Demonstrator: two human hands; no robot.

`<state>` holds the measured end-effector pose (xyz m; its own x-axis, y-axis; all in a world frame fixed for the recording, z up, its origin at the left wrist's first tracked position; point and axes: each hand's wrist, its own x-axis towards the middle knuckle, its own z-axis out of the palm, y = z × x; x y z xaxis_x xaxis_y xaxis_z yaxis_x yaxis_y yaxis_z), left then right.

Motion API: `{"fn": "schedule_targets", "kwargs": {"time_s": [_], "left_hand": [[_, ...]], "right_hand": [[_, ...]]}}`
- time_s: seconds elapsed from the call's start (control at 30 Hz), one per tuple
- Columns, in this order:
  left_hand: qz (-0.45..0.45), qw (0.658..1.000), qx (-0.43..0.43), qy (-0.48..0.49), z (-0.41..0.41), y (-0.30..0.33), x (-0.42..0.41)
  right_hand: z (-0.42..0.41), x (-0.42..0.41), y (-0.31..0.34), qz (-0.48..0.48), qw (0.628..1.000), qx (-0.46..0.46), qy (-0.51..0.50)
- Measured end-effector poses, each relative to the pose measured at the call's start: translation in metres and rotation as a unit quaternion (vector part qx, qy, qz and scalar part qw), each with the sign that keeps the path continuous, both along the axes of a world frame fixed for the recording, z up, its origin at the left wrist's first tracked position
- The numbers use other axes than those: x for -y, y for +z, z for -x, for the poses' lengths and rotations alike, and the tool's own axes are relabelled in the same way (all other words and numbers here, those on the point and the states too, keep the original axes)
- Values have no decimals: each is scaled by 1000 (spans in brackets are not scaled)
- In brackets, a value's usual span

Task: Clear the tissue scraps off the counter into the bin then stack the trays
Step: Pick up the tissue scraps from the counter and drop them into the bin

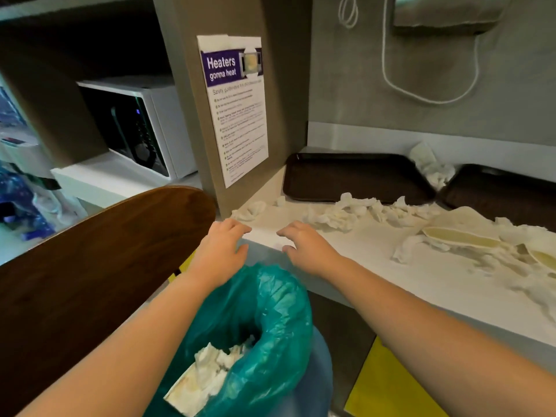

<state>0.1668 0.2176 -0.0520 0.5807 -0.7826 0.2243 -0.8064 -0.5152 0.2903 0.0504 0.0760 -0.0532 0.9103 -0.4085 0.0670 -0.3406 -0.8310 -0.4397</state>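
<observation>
While hands [258,245] hover empty, tissue scraps [340,215] just beyond

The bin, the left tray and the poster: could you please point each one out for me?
bin [279,299]: head view, on the green liner's rim.
left tray [355,179]: head view, on its bare floor.
poster [222,66]: head view, on the purple heading.

Trays [355,176] behind scraps [340,216]; bin [270,320] below counter [421,284].

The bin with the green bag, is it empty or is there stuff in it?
Not empty. The bin already has crumpled white tissue scraps lying inside its green bag. How deep the pile goes cannot be seen.
</observation>
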Motion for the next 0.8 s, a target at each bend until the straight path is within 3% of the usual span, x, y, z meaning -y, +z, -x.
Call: {"fn": "schedule_targets", "kwargs": {"time_s": [0.47, 0.67, 0.8], "left_hand": [[-139, 988, -5, 61, -76, -30, 107], [-140, 988, -9, 69, -93, -42, 118], [-91, 993, -36, 59, -99, -49, 117]], "right_hand": [[-99, 90, -15, 14, 998, -33, 50], [-124, 111, -23, 33, 995, -72, 65], [-132, 118, -33, 23, 994, -77, 70]]}}
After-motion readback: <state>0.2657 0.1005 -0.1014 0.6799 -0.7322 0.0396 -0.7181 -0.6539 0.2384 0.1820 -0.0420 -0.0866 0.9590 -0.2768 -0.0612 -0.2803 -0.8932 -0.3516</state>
